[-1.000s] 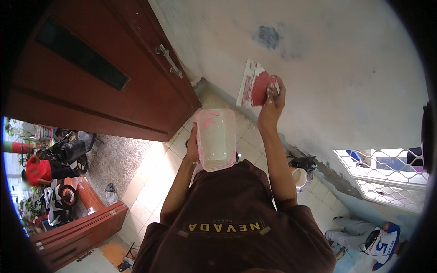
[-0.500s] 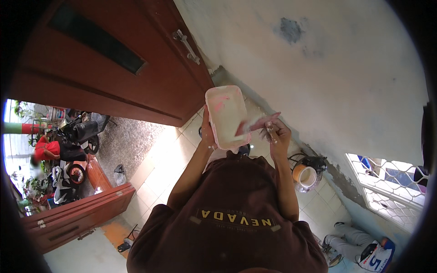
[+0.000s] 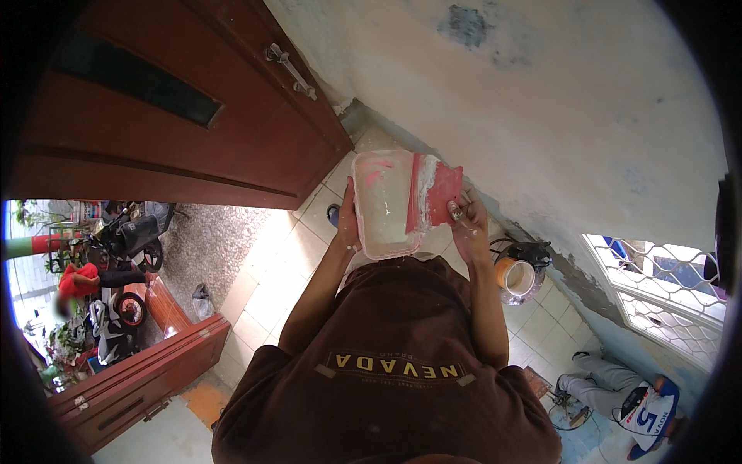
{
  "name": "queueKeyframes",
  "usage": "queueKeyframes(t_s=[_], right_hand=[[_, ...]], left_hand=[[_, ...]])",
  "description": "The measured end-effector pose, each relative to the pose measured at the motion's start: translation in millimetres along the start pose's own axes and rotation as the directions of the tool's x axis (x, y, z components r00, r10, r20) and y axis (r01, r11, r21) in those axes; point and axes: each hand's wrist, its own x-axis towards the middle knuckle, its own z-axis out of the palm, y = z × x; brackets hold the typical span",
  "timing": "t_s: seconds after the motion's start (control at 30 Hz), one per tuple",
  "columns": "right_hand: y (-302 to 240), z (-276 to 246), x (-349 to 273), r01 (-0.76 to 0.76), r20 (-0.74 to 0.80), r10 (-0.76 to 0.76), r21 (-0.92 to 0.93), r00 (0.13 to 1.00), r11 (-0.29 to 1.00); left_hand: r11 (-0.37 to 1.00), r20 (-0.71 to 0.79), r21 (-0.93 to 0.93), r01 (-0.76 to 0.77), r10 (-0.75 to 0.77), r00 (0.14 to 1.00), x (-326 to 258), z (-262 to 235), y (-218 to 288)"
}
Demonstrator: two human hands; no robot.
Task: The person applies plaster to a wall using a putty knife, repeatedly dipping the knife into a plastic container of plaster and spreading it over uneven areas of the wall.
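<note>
Reloading scraper from putty tub – centre frame.
Left hand (image 3: 347, 224) gripping tub (image 3: 384, 203); right hand (image 3: 469, 224) clenching red scraper (image 3: 435, 193) on rim – wall (image 3: 541, 100) patchy, unfinished.

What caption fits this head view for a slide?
Left hand holds a pink tub; right hand scrapes a red spreader on it.

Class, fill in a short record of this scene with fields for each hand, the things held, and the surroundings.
Left hand: holds the side of a pale rectangular tub with pink smears inside.
Right hand: holds a red flat scraper, coated in white paste, at the tub's rim.
Ahead: pale patched wall.
Left: dark red door.
Floor: light tiles, a small bucket by the wall.
</note>
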Motion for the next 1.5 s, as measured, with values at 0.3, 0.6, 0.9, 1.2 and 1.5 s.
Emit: queueKeyframes(t_s=[0.3,0.6,0.9,1.2,1.5], right_hand=[[-6,7,29,0.009,-0.124,-0.043,-0.261,0.991,0.965],[-15,18,54,0.081,-0.033,-0.112,-0.493,0.993,0.866],[-18,16,58,0.077,-0.077,-0.146,-0.569,0.986,0.819],[-26,14,63,0.126,-0.122,-0.247,-0.602,0.961,0.789],[-25,12,72,0.13,-0.165,-0.302,-0.642,0.939,0.756]], left_hand=[[0.99,0.051,-0.082,0.117,-0.113,0.992,2,-6,-5],[0.995,0.0,-0.045,0.088,-0.088,0.996,10,-9,-11],[0.992,-0.03,0.049,0.113,-0.112,0.993,17,-1,-6],[0.987,0.009,0.067,0.146,-0.147,0.989,27,6,-10],[0.992,-0.016,0.107,0.064,-0.063,0.998,33,16,-17]])
